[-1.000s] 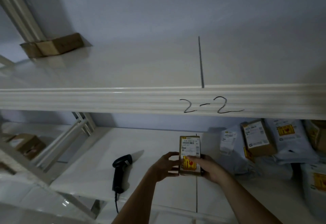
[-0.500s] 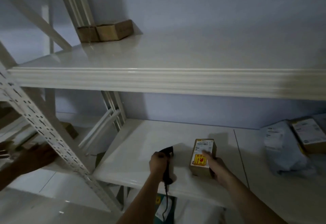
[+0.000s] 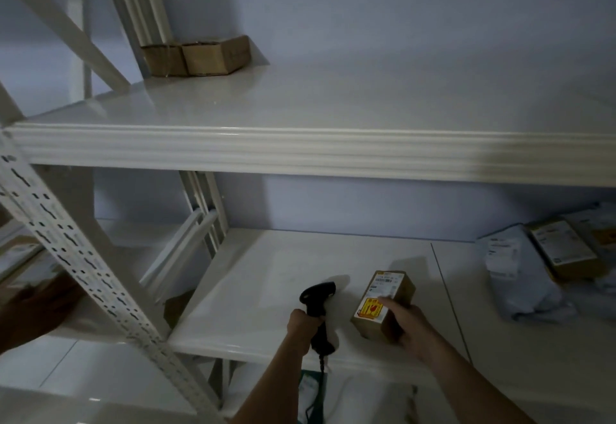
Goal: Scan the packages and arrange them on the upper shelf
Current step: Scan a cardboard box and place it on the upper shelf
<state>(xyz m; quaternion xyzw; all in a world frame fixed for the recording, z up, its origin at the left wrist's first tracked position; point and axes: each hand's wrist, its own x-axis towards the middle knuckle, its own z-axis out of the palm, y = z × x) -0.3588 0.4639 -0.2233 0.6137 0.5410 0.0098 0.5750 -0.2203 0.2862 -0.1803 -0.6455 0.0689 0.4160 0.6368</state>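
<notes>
My right hand (image 3: pixel 405 323) grips a small brown cardboard package (image 3: pixel 385 303) with a white barcode label and a yellow and red sticker, just above the lower shelf (image 3: pixel 266 290). My left hand (image 3: pixel 301 323) holds the handle of a black barcode scanner (image 3: pixel 316 297), whose head stands upright left of the package. The white upper shelf (image 3: pixel 333 103) spreads above, with two brown boxes (image 3: pixel 200 56) in its far left corner.
Grey mailer bags (image 3: pixel 513 267) and a labelled brown box (image 3: pixel 563 250) lie at the right of the lower shelf. A perforated white upright (image 3: pixel 66 250) slants down the left. Another person's hand (image 3: pixel 36 310) shows at the far left edge.
My left hand let go of the package, reached to the scanner and now holds it lifted upright. My right hand lowered the package toward the shelf. The view swung left.
</notes>
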